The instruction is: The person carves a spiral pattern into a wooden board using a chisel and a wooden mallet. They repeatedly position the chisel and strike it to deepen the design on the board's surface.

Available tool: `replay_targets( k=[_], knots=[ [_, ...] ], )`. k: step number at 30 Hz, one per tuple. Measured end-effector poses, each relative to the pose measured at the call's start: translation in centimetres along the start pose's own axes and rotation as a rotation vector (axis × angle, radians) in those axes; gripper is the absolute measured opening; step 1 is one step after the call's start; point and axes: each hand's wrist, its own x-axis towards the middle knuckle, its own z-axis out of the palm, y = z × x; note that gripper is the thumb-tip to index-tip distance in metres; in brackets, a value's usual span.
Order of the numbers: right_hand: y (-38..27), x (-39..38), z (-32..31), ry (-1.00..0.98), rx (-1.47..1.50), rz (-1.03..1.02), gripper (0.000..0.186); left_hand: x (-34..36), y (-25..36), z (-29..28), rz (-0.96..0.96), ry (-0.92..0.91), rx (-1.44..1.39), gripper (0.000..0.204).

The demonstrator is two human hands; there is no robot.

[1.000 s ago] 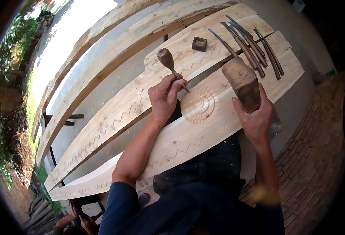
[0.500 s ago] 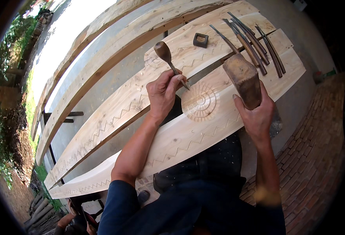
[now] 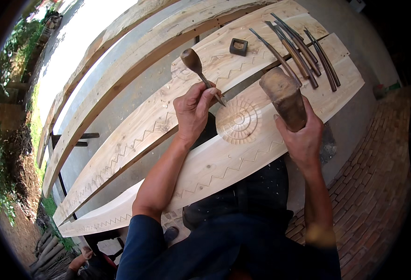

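Observation:
My left hand (image 3: 194,109) is closed round the metal shank of a wood-carving chisel (image 3: 192,60), whose rounded wooden handle leans up and to the left. Its tip meets the upper left rim of a round, ringed rosette (image 3: 239,120) carved in a pale wooden plank (image 3: 205,170). On the right, my right hand (image 3: 303,137) grips a worn, blocky wooden mallet (image 3: 285,99), held above the plank and apart from the chisel. The fingers wrap round its lower part, hiding it. Zigzag lines are cut along the plank's near edge.
Several carving chisels (image 3: 299,51) lie at the far right across the planks. A small dark square box (image 3: 238,46) sits on the second plank (image 3: 135,130). Long curved beams (image 3: 121,79) stand beyond. Brick paving (image 3: 369,186) is at right. Another person's arm (image 3: 80,260) shows at lower left.
My right hand and the mallet have shifted slightly left, toward the chisel. The chisel handle has tilted a little left; its tip stays at the rosette's rim. The other person's arm has moved.

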Motion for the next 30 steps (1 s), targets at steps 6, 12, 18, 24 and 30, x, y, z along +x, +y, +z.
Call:
replay_targets(
  k=[6, 12, 18, 24, 30],
  knots=[
    [-0.1, 0.0, 0.2, -0.019, 0.028, -0.017, 0.067, -0.3, -0.2, 0.0, 0.086, -0.016, 0.135, 0.014],
    [-0.7, 0.4, 0.0, -0.008, -0.006, -0.071, 0.068, -0.6, 0.8, 0.3, 0.447, -0.08, 0.46, 0.007],
    [-0.8, 0.3, 0.1, -0.006, -0.018, -0.081, 0.069, -0.4, 1.7, 0.4, 0.456, -0.119, 0.497, 0.008],
    [-0.6, 0.2, 0.0, 0.018, -0.016, -0.106, 0.069, -0.3, 1.5, 0.5, 0.445, -0.104, 0.47, 0.006],
    [-0.6, 0.0, -0.1, 0.012, -0.022, -0.098, 0.069, -0.3, 2.4, 0.6, 0.491, -0.167, 0.527, 0.007]
  ],
)
